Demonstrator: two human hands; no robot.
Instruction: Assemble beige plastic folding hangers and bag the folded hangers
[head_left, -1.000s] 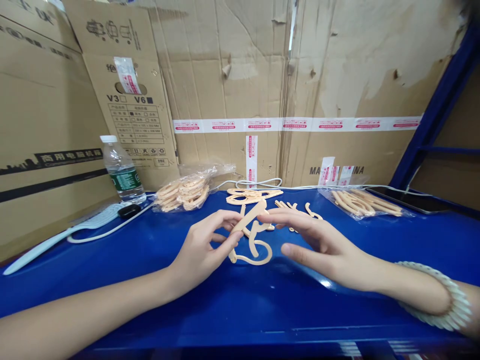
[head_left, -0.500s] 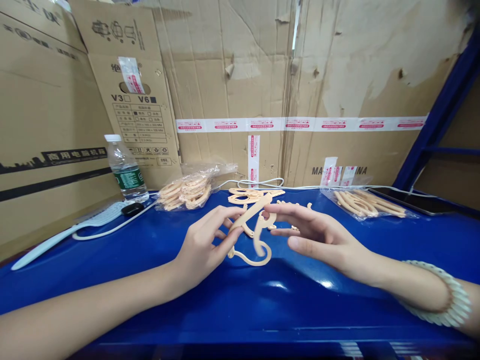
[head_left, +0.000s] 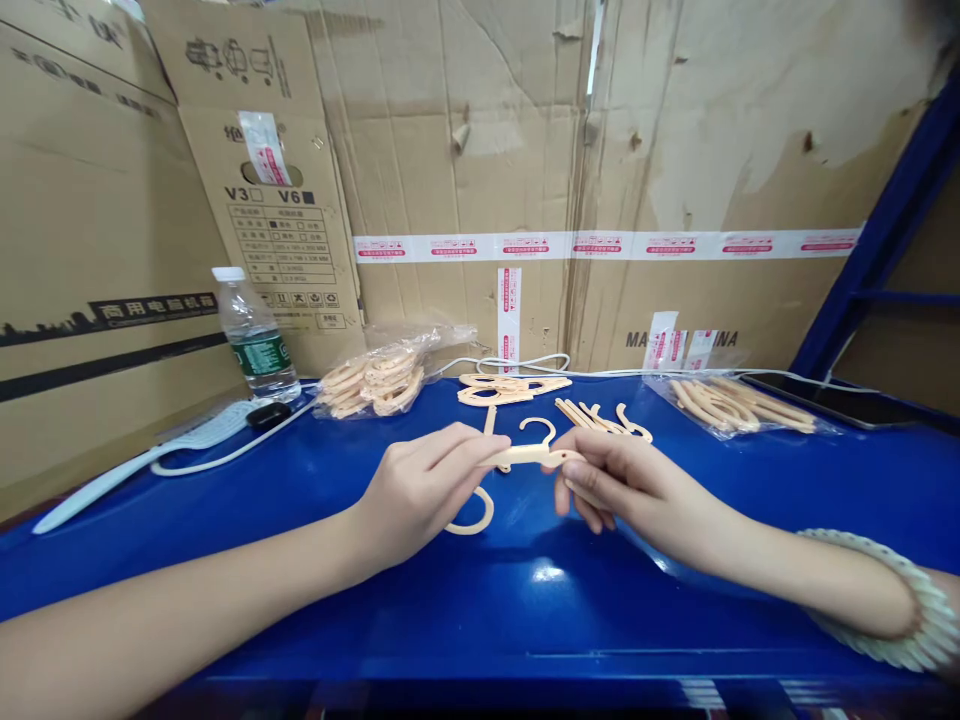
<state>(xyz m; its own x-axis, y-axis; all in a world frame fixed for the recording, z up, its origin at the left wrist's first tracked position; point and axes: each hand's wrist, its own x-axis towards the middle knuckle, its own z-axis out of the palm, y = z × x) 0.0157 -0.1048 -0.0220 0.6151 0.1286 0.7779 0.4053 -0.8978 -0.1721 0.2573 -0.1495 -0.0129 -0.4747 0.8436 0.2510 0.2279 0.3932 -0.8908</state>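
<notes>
My left hand (head_left: 420, 490) pinches one end of a beige plastic folding hanger (head_left: 531, 455), held level just above the blue table. My right hand (head_left: 637, 480) has thumb and fingers closed on its other end, beside a small hole. The hanger's hook curls upward between the hands. A second beige curved hook (head_left: 491, 512) shows below my left fingers; what it joins is hidden by that hand. Just behind the held hanger stands out a straight beige strip (head_left: 490, 420), partly covered.
Beige hanger pieces (head_left: 480, 397) and loose hanger arms (head_left: 589, 418) lie farther back. Bagged parts sit left (head_left: 375, 385) and right (head_left: 739, 405). A water bottle (head_left: 262, 350), a pale blue fly swatter (head_left: 150, 455), a white cable (head_left: 630, 376) and a dark tablet (head_left: 825, 400) surround them. Cardboard (head_left: 465, 180) walls the back.
The slanted piece in my left hand has come down level. My right hand, previously with fingers apart beside a blurred beige piece, has closed on the hanger's right end. The hook now points up.
</notes>
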